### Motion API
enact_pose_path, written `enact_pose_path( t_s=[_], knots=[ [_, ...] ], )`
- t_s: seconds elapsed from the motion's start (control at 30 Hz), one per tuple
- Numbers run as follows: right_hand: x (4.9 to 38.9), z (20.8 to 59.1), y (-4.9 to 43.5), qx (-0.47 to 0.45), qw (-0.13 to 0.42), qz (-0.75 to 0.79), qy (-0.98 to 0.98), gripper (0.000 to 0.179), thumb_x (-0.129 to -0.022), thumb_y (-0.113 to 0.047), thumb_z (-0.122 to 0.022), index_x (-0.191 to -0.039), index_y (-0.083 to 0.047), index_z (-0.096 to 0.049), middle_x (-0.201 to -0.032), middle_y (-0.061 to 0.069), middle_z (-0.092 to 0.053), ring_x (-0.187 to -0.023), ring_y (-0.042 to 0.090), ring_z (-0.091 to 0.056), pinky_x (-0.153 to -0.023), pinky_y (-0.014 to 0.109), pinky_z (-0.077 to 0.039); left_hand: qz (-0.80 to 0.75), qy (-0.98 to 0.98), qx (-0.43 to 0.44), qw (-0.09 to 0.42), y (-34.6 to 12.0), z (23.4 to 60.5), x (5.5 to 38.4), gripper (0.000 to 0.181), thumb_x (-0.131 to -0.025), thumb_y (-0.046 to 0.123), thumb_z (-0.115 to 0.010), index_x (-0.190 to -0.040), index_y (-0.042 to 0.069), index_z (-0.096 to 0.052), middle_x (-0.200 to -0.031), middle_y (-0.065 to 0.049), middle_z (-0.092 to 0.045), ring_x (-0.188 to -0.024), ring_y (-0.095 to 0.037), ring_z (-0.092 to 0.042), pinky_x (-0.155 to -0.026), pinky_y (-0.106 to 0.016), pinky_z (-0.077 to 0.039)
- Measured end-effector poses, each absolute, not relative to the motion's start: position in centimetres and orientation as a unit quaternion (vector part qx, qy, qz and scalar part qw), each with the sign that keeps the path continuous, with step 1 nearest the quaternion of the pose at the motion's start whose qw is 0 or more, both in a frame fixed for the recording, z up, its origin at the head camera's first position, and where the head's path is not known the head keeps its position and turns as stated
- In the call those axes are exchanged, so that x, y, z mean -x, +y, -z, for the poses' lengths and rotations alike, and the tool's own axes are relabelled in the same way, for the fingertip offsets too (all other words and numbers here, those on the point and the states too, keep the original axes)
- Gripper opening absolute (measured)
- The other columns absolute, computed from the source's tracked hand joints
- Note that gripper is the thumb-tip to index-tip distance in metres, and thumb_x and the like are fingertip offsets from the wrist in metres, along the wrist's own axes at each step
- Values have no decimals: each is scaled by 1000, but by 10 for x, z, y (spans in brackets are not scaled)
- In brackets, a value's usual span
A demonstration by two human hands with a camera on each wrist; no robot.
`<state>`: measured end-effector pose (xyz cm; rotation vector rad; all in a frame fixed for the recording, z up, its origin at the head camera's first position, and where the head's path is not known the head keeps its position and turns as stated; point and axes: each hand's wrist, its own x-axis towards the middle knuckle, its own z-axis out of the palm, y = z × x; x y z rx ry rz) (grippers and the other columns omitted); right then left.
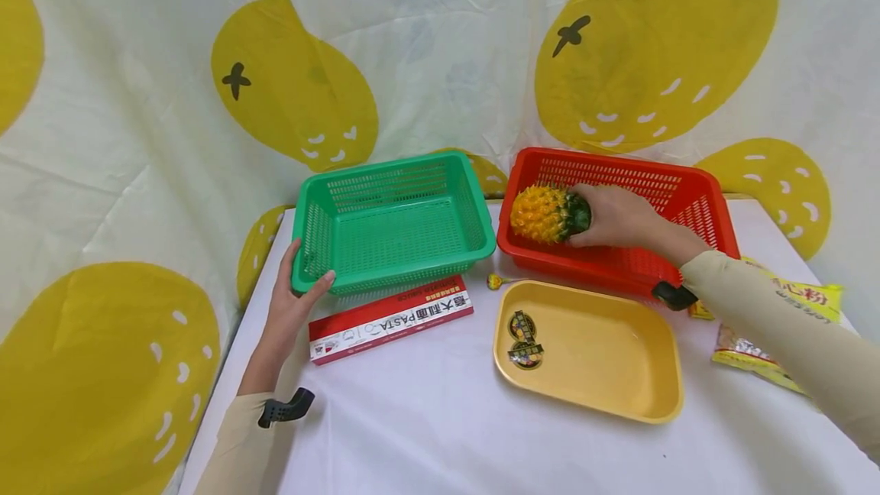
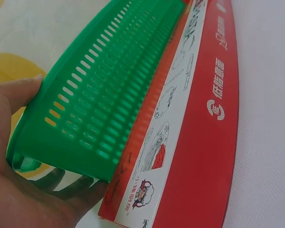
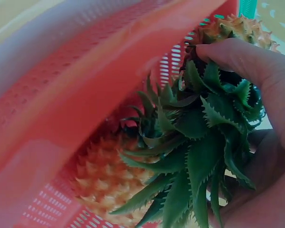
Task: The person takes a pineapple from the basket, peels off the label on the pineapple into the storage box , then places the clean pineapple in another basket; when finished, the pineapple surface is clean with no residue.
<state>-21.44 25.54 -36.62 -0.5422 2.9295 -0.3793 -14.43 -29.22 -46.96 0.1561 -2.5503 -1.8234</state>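
My left hand (image 1: 285, 308) grips the near left corner of a green plastic basket (image 1: 395, 281), its thumb and fingers spread around the corner. In the left wrist view, the basket's slotted wall (image 2: 85, 95) stands beside a red and white pasta box (image 2: 199, 123). My right hand (image 1: 619, 216) reaches over the red basket (image 1: 571, 262) and grips a pineapple (image 1: 539, 214) by its crown. The pineapple lies on its side, crown toward my palm. The right wrist view shows its spiky green leaves (image 3: 194, 137) and another pineapple body (image 3: 109, 175) lower in the red basket.
A yellow tray (image 1: 605, 357) with two round dark labels stands in front of the red basket. A small lollipop-like item (image 1: 494, 281) lies left of it. Yellow food packets (image 1: 756, 350) lie under my right forearm. Fruit-printed cloth (image 1: 440, 59) hangs behind.
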Motion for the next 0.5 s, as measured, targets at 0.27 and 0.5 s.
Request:
enact_pose_path(
  t_s=[0.27,0.5],
  knots=[
    [215,377,253,183,84,113,973,89,-82,-34,-88,-149,6,-47,-121,28,-69,-99,45,-68,-78,62,-57,585,-809,-53,1,-292,469,143,97,-99,40,-76,-169,45,-10,-174,1,-15,-154,-31,-22,-114,-55,-42],
    [216,386,254,188,92,112,971,87,-82,-35,-89,-147,7,-49,-116,27,-70,-98,45,-68,-80,63,-57,583,-811,-50,6,-292,469,143,96,-99,40,-76,-169,44,-10,-173,1,-16,-154,-31,-22,-113,-56,-42]
  ],
)
